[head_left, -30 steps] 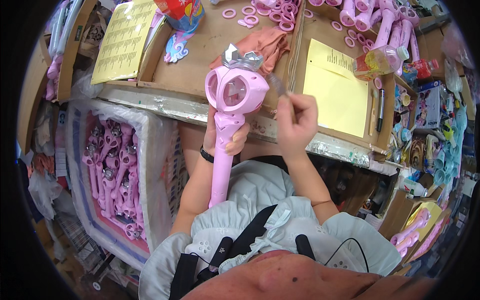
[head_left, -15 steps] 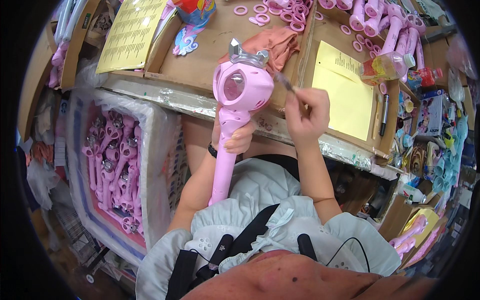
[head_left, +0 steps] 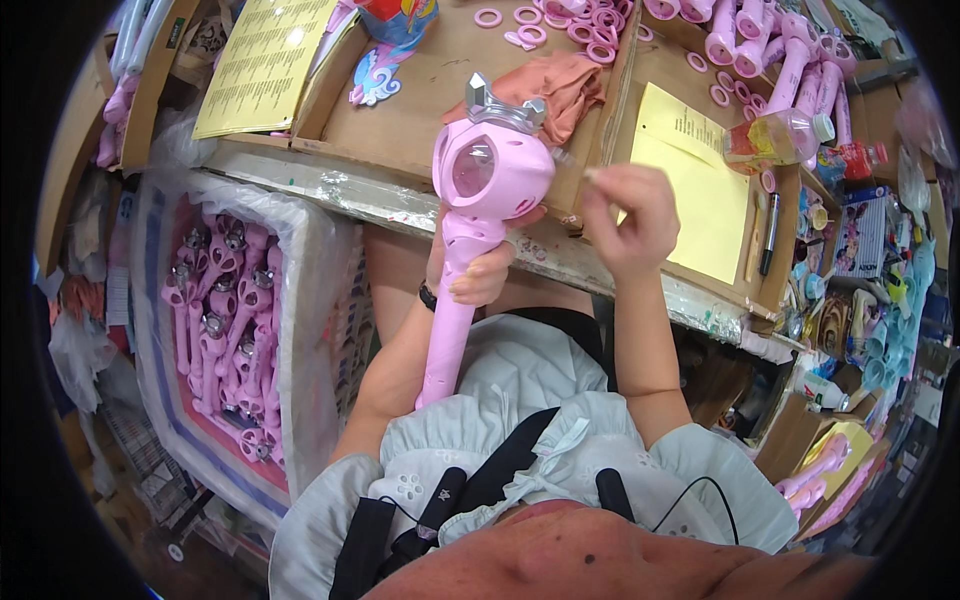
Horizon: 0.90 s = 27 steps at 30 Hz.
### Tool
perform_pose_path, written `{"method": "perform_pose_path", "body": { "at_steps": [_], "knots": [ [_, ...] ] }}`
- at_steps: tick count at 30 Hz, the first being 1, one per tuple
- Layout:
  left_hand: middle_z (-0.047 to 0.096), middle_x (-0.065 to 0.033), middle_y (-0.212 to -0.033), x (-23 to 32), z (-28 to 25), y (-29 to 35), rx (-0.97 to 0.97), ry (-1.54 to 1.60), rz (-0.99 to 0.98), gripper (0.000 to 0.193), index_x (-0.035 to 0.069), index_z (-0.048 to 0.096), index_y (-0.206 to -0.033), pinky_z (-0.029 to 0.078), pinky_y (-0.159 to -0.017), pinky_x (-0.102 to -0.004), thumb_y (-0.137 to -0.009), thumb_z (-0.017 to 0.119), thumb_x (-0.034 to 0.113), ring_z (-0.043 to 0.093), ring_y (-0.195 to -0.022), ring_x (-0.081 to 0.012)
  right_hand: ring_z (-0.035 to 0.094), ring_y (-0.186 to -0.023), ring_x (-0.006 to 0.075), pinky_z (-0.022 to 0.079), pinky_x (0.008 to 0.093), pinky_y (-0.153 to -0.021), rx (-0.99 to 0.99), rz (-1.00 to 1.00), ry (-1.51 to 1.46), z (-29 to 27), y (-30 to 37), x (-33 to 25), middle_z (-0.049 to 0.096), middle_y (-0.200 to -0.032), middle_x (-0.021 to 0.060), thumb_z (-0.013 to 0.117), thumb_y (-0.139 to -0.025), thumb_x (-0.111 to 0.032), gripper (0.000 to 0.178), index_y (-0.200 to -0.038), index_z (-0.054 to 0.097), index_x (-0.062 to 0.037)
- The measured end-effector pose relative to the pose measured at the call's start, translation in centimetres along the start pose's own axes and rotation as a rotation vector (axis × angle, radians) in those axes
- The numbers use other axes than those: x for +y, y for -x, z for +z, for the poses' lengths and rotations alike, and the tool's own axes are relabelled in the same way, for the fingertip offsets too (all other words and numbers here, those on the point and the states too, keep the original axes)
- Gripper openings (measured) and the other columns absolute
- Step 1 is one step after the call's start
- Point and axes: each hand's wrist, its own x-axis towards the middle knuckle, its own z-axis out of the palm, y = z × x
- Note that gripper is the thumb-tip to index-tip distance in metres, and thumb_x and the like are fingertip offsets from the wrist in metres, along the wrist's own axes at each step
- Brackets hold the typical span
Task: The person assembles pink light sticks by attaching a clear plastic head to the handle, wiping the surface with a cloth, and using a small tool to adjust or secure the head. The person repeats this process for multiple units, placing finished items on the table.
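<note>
My left hand (head_left: 482, 278) is wrapped round the neck of a pink toy wand (head_left: 520, 182), its handle slanting down toward my lap. The wand's round head has an oval opening with something clear inside, and a silver crown (head_left: 508, 112) on top. Just right of the head, apart from it, is my right hand (head_left: 636, 215), fingers curled in a pinch and blurred by motion. A faint, smeared strip shows between its fingertips and the wand; what it is I cannot make out. Behind the wand an orange cloth (head_left: 560, 90) lies crumpled on the cardboard worktop.
At my left a plastic-lined crate (head_left: 290, 400) holds many crowned pink wands. Pink rings (head_left: 530, 36) lie on the cardboard tray (head_left: 430, 90). Yellow sheets (head_left: 690, 190), a black marker (head_left: 769, 235), a plastic bottle (head_left: 770, 138) and pink wand parts (head_left: 790, 60) are to the right.
My right hand has moved slightly right, away from the wand's head. The wand, still in my left hand, sits marginally farther right in the picture.
</note>
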Motion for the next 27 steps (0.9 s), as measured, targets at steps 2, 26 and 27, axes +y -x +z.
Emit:
{"method": "perform_pose_path", "body": {
  "at_steps": [2, 26, 27],
  "knots": [
    [0.051, -0.0125, -0.07, -0.1, 0.3, 0.0, 0.023, -0.007, 0.02, 0.095, 0.004, 0.01, -0.145, 0.036, -0.03, -0.0259, -0.083, 0.044, 0.068, 0.045, -0.036, -0.0155, 0.061, -0.064, 0.0203, 0.049, 0.0276, -0.058, -0.178, -0.177, -0.044, 0.0, 0.2, 0.1, 0.064, -0.077, 0.0069, 0.071, -0.065, 0.005, 0.026, -0.087, 0.064, -0.006],
    [0.05, -0.0124, -0.073, -0.3, 0.5, 0.1, 0.041, -0.091, 0.072, 0.095, -0.002, 0.01, -0.143, 0.037, -0.033, -0.0262, -0.084, 0.046, 0.064, 0.044, -0.041, -0.0152, 0.056, -0.072, 0.0172, 0.045, 0.0237, -0.061, 0.145, 0.215, 0.028, -4.0, 4.1, -0.2, 0.058, -0.088, 0.0096, 0.066, -0.071, 0.011, 0.023, -0.091, 0.06, -0.0002],
    [0.052, -0.0132, -0.074, -0.1, 0.4, 0.1, 0.045, -0.095, 0.07, 0.092, 0.001, 0.009, -0.144, 0.038, -0.034, -0.0272, -0.085, 0.048, 0.059, 0.047, -0.041, -0.016, 0.057, -0.072, 0.0174, 0.045, 0.024, -0.06, 0.005, 0.208, 0.069, -5.1, 5.6, -0.4, 0.058, -0.087, 0.0099, 0.066, -0.071, 0.01, 0.024, -0.092, 0.059, 0.0002]
  ]
}}
